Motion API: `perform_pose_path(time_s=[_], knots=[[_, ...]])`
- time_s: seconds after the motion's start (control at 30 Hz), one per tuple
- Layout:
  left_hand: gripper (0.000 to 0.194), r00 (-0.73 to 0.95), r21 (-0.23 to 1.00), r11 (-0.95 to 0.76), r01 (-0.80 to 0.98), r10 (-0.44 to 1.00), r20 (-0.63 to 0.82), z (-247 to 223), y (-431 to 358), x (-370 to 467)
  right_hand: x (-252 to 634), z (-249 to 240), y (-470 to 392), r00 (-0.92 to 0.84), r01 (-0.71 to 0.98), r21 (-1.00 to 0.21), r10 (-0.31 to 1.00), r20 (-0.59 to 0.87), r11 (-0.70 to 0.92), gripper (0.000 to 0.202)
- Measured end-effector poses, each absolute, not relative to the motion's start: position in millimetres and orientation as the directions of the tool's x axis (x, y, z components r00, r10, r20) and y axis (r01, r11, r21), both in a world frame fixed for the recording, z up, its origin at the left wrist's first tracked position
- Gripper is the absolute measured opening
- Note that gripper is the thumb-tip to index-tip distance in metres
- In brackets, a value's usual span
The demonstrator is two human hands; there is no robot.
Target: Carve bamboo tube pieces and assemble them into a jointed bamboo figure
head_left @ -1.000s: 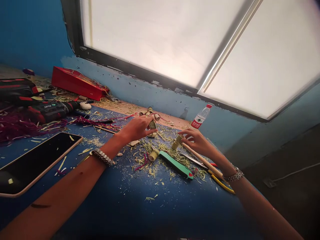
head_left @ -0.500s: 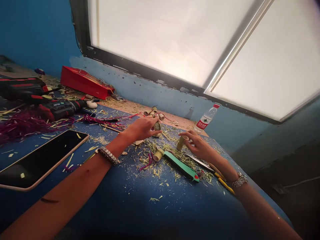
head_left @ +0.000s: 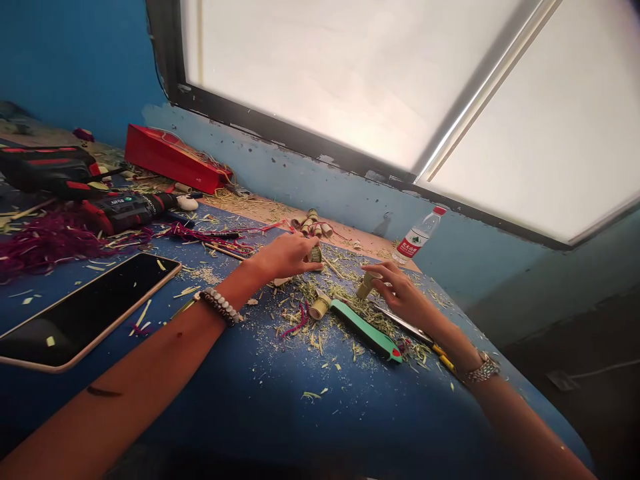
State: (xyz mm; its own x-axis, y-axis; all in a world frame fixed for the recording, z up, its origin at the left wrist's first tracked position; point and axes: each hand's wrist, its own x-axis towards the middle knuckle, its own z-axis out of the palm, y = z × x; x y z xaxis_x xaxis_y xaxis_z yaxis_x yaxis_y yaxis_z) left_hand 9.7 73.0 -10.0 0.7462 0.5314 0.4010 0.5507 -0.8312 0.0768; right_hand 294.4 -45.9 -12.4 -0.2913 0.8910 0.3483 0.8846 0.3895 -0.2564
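Blue flat table top: extends beneath the fingers of the left hand and the right hand, and toward the wearer
Black-screened phone with pale pink edge: flat, left of the left fingers and nearer the wearer
Long red box: beyond the left fingers, well to their left
Black-and-red cordless drill: lying left of the left fingers, well apart
Left fingers: drawn in, appearing pinched on a short ribbed greenish bamboo piece; far side hidden
Right fingers: half curled, thumb and forefinger slightly parted at the upper end of a tilted smooth pale-green bamboo tube; whether gripped or merely touched, cannot tell
Clear plastic bottle with red cap and label: just beyond the right fingers
Long green-and-black plastic handle: nearer the wearer than the right fingers, flat
Loose short bamboo cylinder: on its side, between the two sets of fingers, nearer the wearer
Thin yellow-green shavings: scattered between and around the fingers
Step in hand, as judged: handling bamboo pieces, one at each hand
Next move, as judged: calls for light fingertip control, the tilted tube seeming liable to topple
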Motion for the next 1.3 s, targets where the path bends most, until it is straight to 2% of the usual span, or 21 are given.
perform_pose_path(time_s=[0.27,0.37,0.57,0.7,0.9,1.13,1.3], knots=[[0.047,0.743,0.079,-0.828,0.555,0.537,0.401,-10.8,72.1,9.5,299.4,-32.4,-45.8,-0.219,0.844,-0.385,0.895,0.387,0.373,0.042],[0.046,0.753,0.093,-0.835,0.542,0.532,0.387,-9.8,70.8,9.7,301.2,-35.5,-45.9,-0.225,0.843,-0.382,0.895,0.386,0.377,0.042],[0.038,0.768,0.081,-0.826,0.558,0.551,0.328,-8.4,69.9,10.2,299.1,-37.0,-45.7,-0.290,0.877,-0.253,0.870,0.399,0.409,0.045],[0.033,0.775,0.052,-0.824,0.565,0.551,0.309,-9.0,71.3,8.9,295.1,-38.3,-46.9,-0.295,0.883,-0.226,0.861,0.415,0.412,0.044],[0.038,0.775,0.045,-0.816,0.577,0.564,0.285,-9.4,71.5,6.3,296.7,-43.0,-50.0,-0.263,0.871,-0.289,0.874,0.409,0.398,0.044],[0.035,0.787,0.128,-0.830,0.542,0.555,0.269,-9.7,73.5,5.0,298.4,-49.9,-50.1,-0.190,0.857,-0.378,0.897,0.400,0.350,0.042],[0.035,0.786,0.147,-0.823,0.548,0.567,0.244,-7.3,70.3,4.2,295.0,-38.8,-48.1,-0.143,0.854,-0.386,0.870,0.472,0.349,0.041]])
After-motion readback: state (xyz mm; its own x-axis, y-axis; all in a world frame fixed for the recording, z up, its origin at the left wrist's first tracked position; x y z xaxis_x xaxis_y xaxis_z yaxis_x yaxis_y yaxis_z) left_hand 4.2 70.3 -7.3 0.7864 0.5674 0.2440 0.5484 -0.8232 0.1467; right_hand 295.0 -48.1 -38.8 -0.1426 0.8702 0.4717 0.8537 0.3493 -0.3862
